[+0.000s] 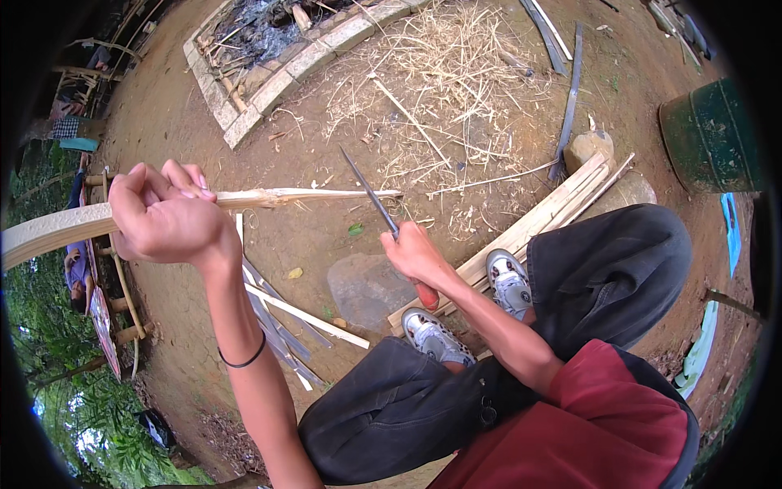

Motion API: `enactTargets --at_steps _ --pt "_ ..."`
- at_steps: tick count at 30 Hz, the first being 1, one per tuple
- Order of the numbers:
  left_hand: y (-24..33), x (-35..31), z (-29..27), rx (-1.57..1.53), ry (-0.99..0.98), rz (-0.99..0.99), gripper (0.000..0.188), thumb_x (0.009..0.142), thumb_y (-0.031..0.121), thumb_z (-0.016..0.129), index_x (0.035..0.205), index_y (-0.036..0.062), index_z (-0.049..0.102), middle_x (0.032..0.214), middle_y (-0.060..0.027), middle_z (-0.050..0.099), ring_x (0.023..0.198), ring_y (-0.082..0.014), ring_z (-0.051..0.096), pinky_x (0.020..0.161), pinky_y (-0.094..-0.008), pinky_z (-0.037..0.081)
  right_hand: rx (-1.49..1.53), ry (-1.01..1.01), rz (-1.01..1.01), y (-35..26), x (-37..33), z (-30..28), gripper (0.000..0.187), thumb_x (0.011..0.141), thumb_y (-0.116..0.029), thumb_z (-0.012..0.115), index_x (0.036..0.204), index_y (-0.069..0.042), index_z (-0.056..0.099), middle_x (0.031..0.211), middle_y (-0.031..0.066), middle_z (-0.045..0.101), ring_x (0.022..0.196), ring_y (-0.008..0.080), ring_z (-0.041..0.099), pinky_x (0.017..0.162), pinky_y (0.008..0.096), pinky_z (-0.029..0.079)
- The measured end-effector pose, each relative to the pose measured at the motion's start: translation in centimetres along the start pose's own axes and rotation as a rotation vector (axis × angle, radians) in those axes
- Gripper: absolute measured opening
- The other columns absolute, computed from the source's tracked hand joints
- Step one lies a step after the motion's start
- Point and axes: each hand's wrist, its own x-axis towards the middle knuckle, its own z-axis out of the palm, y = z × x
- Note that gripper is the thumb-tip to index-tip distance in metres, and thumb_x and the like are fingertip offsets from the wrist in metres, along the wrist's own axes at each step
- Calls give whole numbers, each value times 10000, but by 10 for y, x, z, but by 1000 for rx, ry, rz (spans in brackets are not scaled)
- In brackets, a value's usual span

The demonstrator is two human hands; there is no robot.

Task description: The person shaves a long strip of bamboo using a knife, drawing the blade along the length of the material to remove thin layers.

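Note:
My left hand (169, 216) is closed around a long pale wooden strip (281, 196). The strip runs past the left edge of the view on one side and narrows to a thin end on the right. In my right hand (415, 251) is a knife (368, 194) with a long, thin dark blade and a reddish-orange handle end showing below the fist. Its blade points up and to the left, and its middle crosses the strip's thin end in the view. Whether blade and wood touch, I cannot tell.
Split wooden lengths (521, 232) lie by my shoes. A flat stone (371, 289) sits ahead of my left shoe. Curly shavings (456, 65) cover the ground beyond, near a brick-edged ash pit (285, 81). A green drum (709, 134) stands right. At left, a person (79, 269) lies on a bamboo platform.

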Motion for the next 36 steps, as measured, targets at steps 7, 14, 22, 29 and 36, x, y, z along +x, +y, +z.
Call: enactTargets --at_steps 7,14,22,29,36 --pt "22 -3 18 197 45 -71 168 942 16 341 795 -29 410 635 -52 323 460 -147 319 421 -292 340 42 112 -311 -31 -31 17 322 870 -196 528 855 124 567 626 308 593 688 474 645 649 520 497" --pt "-12 15 7 350 45 128 157 924 -74 453 769 -65 435 570 6 368 374 -78 370 264 -240 274 107 8 -53 -5 3 10 313 898 -207 540 886 104 559 553 197 590 461 295 621 439 433 477" --pt "14 45 9 60 -38 -192 495 977 390 394 732 -19 527 404 -43 418 340 -175 514 342 -317 470 152 -43 -196 -64 -31 -16 284 899 -205 532 944 74 562 528 71 532 385 180 531 358 354 402" --pt "27 55 15 155 -60 -283 651 963 463 400 683 -85 613 416 -144 519 418 -245 607 510 -405 590 253 -66 -299 -105 -77 -53 315 923 -196 518 1116 46 571 530 -1 487 373 117 478 352 303 360" --pt "22 58 6 158 -191 -223 656 936 513 409 694 -56 629 471 -139 572 420 -219 619 339 -316 494 123 -53 -339 -106 -99 -84 376 912 -204 532 1177 63 539 539 -15 488 387 102 465 361 295 355"
